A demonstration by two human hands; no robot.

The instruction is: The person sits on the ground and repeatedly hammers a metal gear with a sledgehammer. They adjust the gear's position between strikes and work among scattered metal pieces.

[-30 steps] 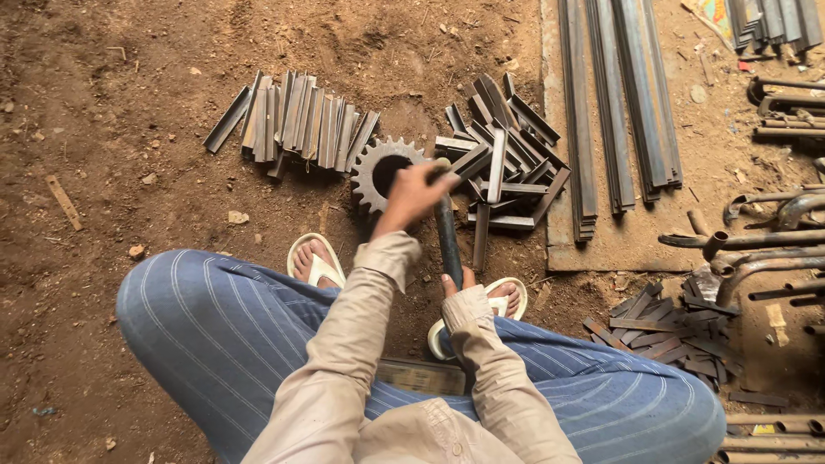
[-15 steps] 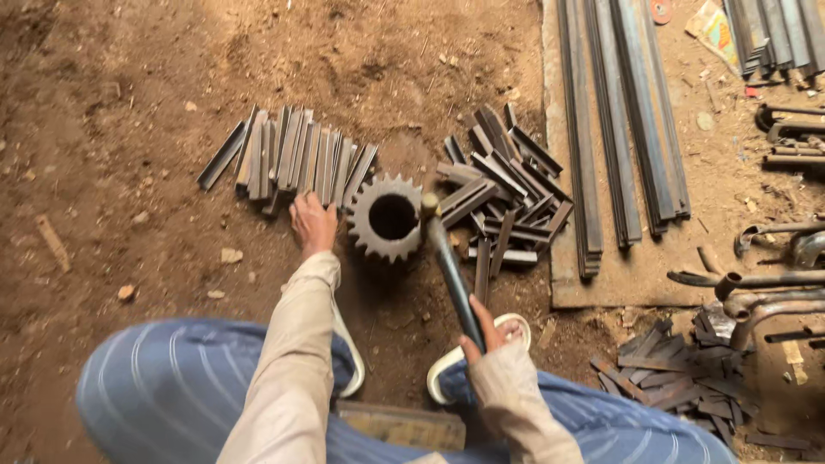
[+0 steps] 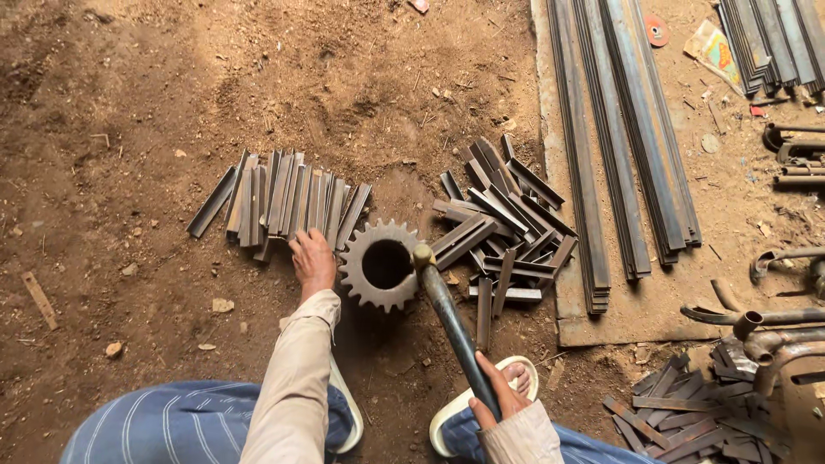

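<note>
A toothed steel gear wheel (image 3: 382, 264) stands on the dirt floor in front of me. My left hand (image 3: 313, 261) rests on the ground just left of it, fingers touching the near ends of a neat row of short flat metal strips (image 3: 279, 206). My right hand (image 3: 496, 393) grips the lower end of a dark metal rod (image 3: 449, 320), whose knobbed upper end lies against the gear's right rim. A loose heap of similar metal strips (image 3: 503, 228) lies right of the gear.
Long steel bars (image 3: 623, 129) lie on a board (image 3: 601, 322) at the right. Bent pipes (image 3: 756, 331) and another pile of strips (image 3: 687, 417) are at the lower right. My sandalled feet (image 3: 481, 404) flank the spot below the gear.
My left hand has left the rod's top, gone to the left of the gear and settled at the strip row. The rod now leans against the gear's rim. The view has shifted slightly.
</note>
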